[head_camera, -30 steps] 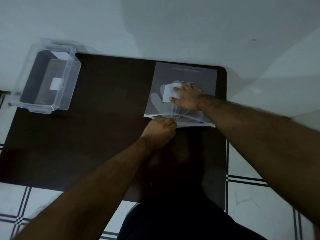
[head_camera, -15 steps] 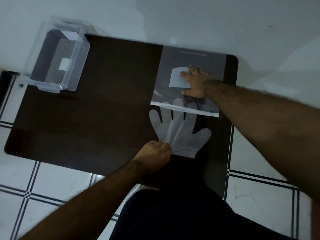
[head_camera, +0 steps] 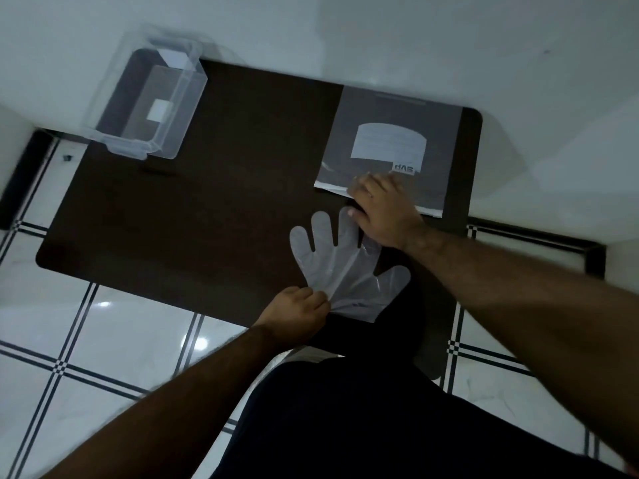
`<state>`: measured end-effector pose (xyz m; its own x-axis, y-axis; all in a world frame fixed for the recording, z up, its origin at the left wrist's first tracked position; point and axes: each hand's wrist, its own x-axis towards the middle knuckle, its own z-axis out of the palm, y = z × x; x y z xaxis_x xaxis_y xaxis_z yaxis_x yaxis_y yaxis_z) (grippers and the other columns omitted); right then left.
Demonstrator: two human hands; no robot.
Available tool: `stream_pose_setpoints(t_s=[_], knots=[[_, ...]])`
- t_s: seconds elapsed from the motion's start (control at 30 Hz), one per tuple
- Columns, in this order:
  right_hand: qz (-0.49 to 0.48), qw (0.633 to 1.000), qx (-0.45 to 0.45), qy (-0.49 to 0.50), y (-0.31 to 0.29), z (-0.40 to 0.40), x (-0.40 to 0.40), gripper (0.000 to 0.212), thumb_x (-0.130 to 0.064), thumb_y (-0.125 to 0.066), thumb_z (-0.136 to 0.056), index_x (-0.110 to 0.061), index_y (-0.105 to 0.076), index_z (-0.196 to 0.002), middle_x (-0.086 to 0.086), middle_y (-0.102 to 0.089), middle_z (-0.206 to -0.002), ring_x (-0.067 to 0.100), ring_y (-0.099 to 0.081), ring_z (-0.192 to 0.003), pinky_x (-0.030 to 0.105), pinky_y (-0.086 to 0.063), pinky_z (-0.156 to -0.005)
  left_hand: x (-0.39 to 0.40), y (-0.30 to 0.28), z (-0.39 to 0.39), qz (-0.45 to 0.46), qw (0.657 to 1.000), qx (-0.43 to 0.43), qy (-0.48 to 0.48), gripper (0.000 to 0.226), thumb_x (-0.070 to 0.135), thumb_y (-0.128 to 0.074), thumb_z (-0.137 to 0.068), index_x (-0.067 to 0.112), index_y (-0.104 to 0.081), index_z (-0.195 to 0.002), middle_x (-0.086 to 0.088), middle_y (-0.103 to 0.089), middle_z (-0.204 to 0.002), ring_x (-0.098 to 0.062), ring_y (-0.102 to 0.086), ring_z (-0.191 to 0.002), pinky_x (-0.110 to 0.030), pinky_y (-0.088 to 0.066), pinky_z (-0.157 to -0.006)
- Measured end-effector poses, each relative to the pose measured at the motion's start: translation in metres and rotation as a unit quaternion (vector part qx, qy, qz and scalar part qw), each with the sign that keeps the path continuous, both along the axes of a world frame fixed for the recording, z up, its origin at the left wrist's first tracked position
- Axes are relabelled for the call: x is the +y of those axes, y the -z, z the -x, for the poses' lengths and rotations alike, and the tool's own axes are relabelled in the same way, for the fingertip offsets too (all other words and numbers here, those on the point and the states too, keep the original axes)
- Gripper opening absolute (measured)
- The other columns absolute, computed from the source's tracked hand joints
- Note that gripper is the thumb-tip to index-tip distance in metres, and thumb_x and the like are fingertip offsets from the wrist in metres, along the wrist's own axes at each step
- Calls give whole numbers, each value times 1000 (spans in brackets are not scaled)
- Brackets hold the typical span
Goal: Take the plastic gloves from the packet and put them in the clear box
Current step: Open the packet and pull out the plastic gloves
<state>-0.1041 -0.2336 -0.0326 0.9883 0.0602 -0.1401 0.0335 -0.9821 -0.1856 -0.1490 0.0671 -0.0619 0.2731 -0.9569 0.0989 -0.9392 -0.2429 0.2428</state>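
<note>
A translucent plastic glove lies flat on the dark table, fully outside the packet, fingers pointing away from me. My left hand pinches its cuff at the table's near edge. The grey packet with a white label lies at the far right of the table. My right hand rests flat on the packet's near open edge, its thumb touching the glove's fingers. The clear box stands at the table's far left corner with only a white label visible inside.
A white wall runs behind the table. White floor tiles with dark lines show on the left and right. My dark-clothed body is close to the table's near edge.
My left hand has drawn the glove all the way out of the packet toward me. My right hand slid from the packet's label down to its open edge.
</note>
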Motion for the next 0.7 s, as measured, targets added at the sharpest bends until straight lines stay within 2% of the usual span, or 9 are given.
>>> stream_pose_setpoints(t_s=[0.13, 0.23, 0.37, 0.57, 0.7], knots=[[-60, 997, -10, -53, -1, 43, 28, 39, -49, -49, -105, -25, -64, -132, 4, -59, -144, 25, -49, -138, 55, -31, -124, 4, 4, 4, -13, 1000, -8, -12, 9, 21, -69, -94, 15, -68, -88, -4, -63, -85, -22, -55, -62, -36, -46, -55], [-89, 990, -14, -112, 0, 76, 45, 33, -51, -49, -106, -27, -67, -120, -1, -65, -127, 19, -56, -120, 48, -41, -113, 9, 7, 9, -28, 999, -13, -23, 16, 27, -63, -98, 15, -71, -92, -4, -65, -87, -22, -56, -64, -37, -48, -57], [-35, 984, 10, -176, 10, 101, 60, 41, -53, -43, -103, -25, -72, -107, 0, -70, -110, 20, -61, -103, 44, -44, -97, 17, 7, 15, -63, 997, -16, -34, 19, 31, -62, -98, 16, -73, -98, -5, -68, -94, -24, -61, -69, -39, -53, -60], [8, 980, 60, -190, 8, 103, 64, 41, -54, -45, -103, -23, -67, -119, 3, -67, -123, 23, -58, -112, 46, -42, -104, 25, -4, 29, -101, 990, -16, -102, 33, 39, -51, -99, 17, -73, -110, -5, -69, -106, -24, -64, -77, -41, -58, -63], [12, 979, 37, -201, 9, 104, 66, 41, -55, -45, -103, -24, -68, -113, 2, -68, -117, 22, -60, -108, 46, -45, -102, 35, -13, 41, -132, 974, 8, -182, 44, 42, -44, -101, 18, -71, -125, -5, -69, -124, -25, -69, -88, -42, -61, -72]])
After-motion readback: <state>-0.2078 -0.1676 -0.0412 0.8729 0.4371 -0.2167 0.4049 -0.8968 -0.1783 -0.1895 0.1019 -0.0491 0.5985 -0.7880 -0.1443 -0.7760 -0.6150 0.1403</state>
